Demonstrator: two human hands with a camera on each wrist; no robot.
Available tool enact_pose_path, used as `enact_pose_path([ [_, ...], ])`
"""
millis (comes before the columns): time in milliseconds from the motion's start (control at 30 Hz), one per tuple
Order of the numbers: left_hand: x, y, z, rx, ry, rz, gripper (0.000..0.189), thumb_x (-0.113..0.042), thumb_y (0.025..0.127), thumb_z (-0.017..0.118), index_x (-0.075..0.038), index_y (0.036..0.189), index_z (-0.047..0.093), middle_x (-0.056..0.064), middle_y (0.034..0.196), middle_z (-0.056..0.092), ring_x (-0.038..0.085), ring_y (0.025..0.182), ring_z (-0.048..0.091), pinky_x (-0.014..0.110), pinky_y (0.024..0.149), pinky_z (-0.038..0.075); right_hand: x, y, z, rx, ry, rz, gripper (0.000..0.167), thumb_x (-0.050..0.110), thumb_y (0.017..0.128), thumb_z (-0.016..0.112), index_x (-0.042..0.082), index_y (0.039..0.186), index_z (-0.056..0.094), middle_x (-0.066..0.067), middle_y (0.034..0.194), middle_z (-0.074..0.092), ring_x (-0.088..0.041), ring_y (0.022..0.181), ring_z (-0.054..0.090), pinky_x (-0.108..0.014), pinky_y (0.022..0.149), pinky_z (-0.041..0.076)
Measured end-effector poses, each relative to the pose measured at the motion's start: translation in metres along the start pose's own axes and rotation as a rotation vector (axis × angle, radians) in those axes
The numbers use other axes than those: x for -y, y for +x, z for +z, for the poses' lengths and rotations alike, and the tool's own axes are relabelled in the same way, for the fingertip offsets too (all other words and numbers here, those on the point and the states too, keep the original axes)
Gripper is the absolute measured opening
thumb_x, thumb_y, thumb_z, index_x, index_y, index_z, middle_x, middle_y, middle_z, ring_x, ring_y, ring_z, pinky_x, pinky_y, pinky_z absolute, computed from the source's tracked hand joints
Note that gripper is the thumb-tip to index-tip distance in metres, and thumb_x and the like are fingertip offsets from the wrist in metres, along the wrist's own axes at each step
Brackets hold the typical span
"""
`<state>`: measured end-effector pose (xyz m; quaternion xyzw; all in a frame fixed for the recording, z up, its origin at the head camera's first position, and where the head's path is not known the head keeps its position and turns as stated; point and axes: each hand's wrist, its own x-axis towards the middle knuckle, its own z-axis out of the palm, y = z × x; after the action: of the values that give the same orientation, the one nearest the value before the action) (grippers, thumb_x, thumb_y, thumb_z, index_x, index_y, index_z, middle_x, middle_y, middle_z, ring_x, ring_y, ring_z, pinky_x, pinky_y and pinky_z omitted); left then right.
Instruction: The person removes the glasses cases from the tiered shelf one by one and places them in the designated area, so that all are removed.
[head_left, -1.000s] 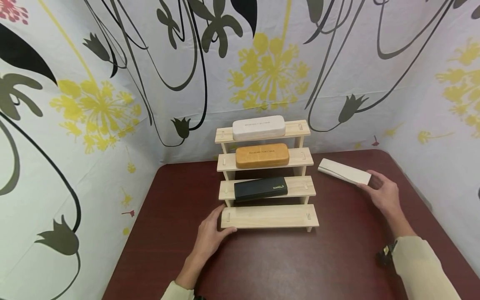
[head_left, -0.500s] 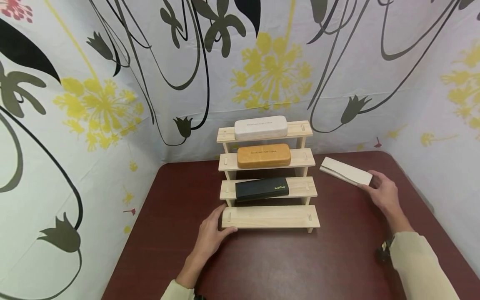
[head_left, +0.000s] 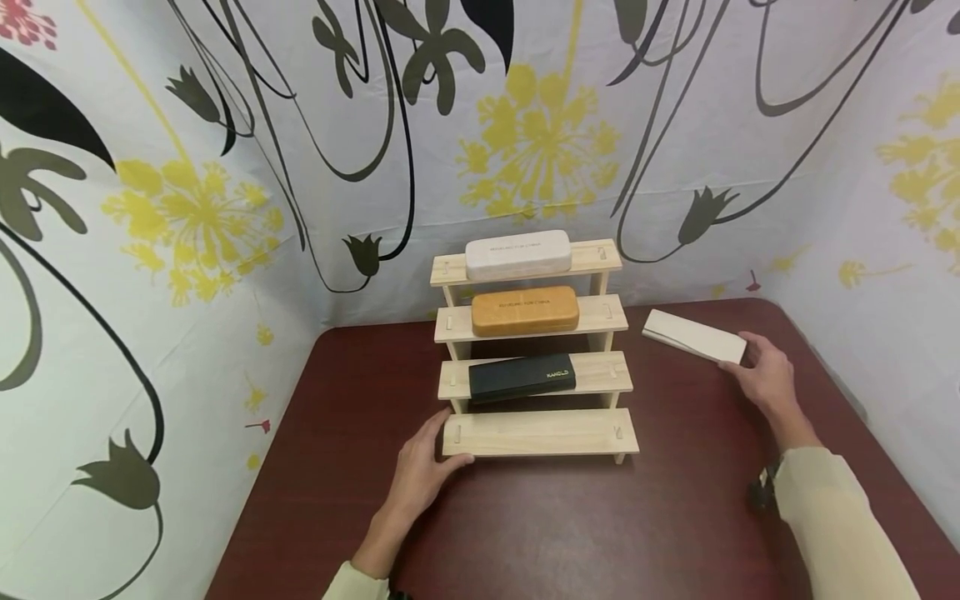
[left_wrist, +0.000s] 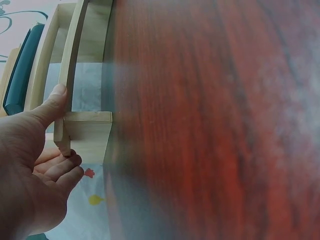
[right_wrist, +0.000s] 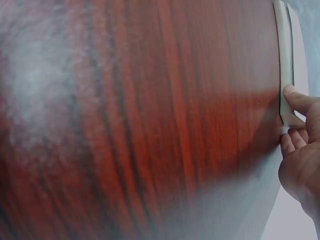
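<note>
A four-step wooden display stand (head_left: pixel 540 433) rises toward the back of the table. My left hand (head_left: pixel 420 467) grips the left end of its lowest step, thumb along the front edge and fingers round the end, as the left wrist view shows. At the right, my right hand (head_left: pixel 767 379) pinches the near end of a flat white glasses case (head_left: pixel 693 335), which lies slanted on the table. In the right wrist view the thumb is on the case's (right_wrist: pixel 285 60) edge and the other fingers curl at its end.
On the stand's upper steps rest a white glasses case (head_left: pixel 517 255), an orange-brown one (head_left: pixel 525 312) and a dark green one (head_left: pixel 522 378). The lowest step is bare wood. Flower-patterned cloth (head_left: pixel 540 150) hangs behind and beside the dark red table (head_left: pixel 555 525).
My right hand and the white case have shifted slightly toward the back of the table, and the case has turned a little. The left hand stays on the stand.
</note>
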<state>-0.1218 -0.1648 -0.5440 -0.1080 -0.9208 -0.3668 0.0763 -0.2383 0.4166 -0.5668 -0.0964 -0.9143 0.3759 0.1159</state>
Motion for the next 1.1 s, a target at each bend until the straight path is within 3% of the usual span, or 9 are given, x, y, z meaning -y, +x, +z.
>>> enact_pose_path([
  [300, -0.001, 0.000, -0.002, -0.006, -0.012, 0.007, 0.086, -0.035, 0.084, 0.092, -0.005, 0.154, 0.054, 0.017, 0.153, 0.058, 0.036, 0.138, 0.058, 0.054, 0.107, 0.051, 0.004, 0.001, -0.005, 0.007, -0.021, 0.034, 0.080, 0.017, 0.101, 0.074, -0.014, 0.160, 0.029, -0.043, 0.150, 0.041, -0.062, 0.138, 0.043, -0.066, 0.125, 0.011],
  [567, 0.000, 0.000, -0.001, -0.009, -0.019, 0.019, 0.086, -0.036, 0.084, 0.092, -0.003, 0.153, 0.054, 0.017, 0.152, 0.059, 0.036, 0.137, 0.058, 0.054, 0.107, 0.051, 0.001, -0.003, -0.008, 0.062, 0.077, 0.118, 0.089, 0.030, 0.104, 0.072, -0.010, 0.164, 0.020, -0.040, 0.161, 0.030, -0.059, 0.144, 0.038, -0.067, 0.112, 0.037],
  [900, 0.000, 0.000, -0.002, -0.010, -0.012, 0.017, 0.087, -0.036, 0.084, 0.092, -0.002, 0.154, 0.054, 0.017, 0.152, 0.059, 0.036, 0.137, 0.058, 0.054, 0.107, 0.051, 0.018, -0.015, -0.015, 0.096, 0.215, 0.061, 0.096, 0.035, 0.104, 0.070, -0.005, 0.168, 0.009, -0.032, 0.170, 0.013, -0.056, 0.153, 0.021, -0.067, 0.119, 0.025],
  [1100, 0.000, -0.001, -0.001, -0.006, -0.006, 0.023, 0.087, -0.036, 0.084, 0.092, -0.001, 0.154, 0.054, 0.020, 0.152, 0.058, 0.037, 0.137, 0.058, 0.055, 0.107, 0.051, 0.033, -0.024, -0.017, 0.066, 0.275, 0.016, 0.098, 0.035, 0.104, 0.071, 0.002, 0.170, 0.006, -0.024, 0.174, 0.009, -0.050, 0.157, 0.014, -0.061, 0.124, 0.018],
])
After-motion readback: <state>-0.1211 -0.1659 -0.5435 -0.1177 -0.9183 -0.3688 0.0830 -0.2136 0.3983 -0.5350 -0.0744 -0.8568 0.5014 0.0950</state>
